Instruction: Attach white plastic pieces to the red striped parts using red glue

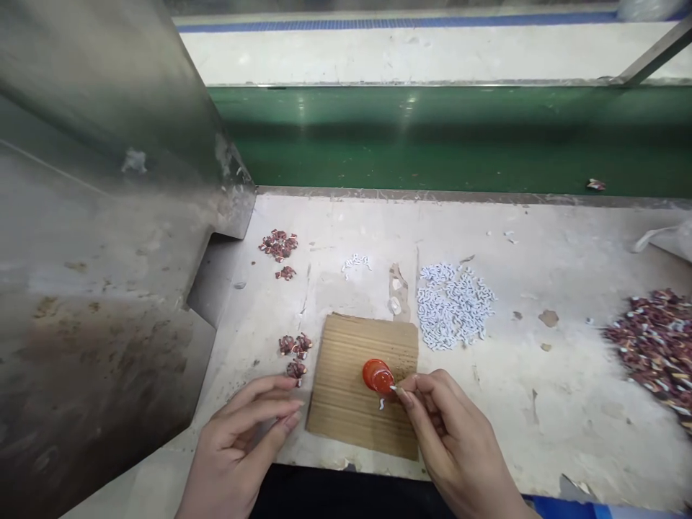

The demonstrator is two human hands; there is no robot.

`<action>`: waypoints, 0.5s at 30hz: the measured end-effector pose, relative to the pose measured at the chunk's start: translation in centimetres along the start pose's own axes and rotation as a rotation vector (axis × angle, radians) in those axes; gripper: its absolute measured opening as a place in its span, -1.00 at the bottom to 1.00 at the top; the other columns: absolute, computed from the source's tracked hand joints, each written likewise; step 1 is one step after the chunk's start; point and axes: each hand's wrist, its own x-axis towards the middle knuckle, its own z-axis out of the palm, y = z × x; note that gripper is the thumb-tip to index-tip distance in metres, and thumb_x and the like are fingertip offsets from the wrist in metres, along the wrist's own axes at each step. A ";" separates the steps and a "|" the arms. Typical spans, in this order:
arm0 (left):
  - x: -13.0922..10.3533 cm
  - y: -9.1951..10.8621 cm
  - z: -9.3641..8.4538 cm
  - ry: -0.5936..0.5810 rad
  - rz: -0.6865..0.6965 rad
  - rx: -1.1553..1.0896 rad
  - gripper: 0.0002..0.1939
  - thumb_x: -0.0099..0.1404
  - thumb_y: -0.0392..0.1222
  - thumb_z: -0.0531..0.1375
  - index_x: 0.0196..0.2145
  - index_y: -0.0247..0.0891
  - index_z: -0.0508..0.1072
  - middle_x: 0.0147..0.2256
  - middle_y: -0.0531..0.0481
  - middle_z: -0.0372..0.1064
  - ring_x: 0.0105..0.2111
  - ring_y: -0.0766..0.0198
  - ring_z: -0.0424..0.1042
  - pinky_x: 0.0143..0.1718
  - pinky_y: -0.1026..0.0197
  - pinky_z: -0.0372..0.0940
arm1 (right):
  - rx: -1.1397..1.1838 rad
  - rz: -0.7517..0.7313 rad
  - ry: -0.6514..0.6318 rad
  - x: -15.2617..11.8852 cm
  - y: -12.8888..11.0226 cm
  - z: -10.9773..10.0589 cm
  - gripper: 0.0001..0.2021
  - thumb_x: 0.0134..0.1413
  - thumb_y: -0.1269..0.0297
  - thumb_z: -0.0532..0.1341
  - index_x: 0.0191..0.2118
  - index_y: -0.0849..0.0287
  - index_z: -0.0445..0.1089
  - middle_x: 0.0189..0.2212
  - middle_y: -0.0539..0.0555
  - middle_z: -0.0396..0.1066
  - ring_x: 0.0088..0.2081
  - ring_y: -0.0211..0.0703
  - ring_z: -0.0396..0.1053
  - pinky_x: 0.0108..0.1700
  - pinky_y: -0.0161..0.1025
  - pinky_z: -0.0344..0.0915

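My right hand (454, 432) pinches a small white curved piece (393, 388) between thumb and forefinger, beside the rim of a little red cup (381, 380). The cup stands on a ribbed cardboard sheet (357, 425). Another white squiggle-shaped piece (381, 404) lies on the cardboard just below the cup. My left hand (243, 432) is left of the cardboard, its fingers apart and nothing visible in them. Its forefinger is near a small dark red-brown piece (295, 370), and a small cluster of similar pieces (295, 346) lies just beyond.
A spread pile of white squiggle pieces (454, 306) lies right of the cardboard; a few more (356, 264) sit behind it. Red-brown clusters (278, 245) lie back left, a large heap (657, 342) far right. A metal panel (108, 252) borders the left; a green belt (432, 144) runs behind.
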 end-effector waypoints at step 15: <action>0.5 2.0 2.2 -0.086 -0.064 -0.652 -0.68 0.13 -0.53 0.46 -0.37 -0.06 0.69 -0.33 0.10 0.69 -0.27 0.24 0.70 -0.11 0.28 0.59 | -0.235 -0.019 -0.072 -1.0 0.8 -2.0 -0.91 0.51 0.23 0.10 -0.13 -0.01 0.31 -0.38 -0.05 0.35 -0.48 -0.20 0.43 -0.45 -0.29 0.38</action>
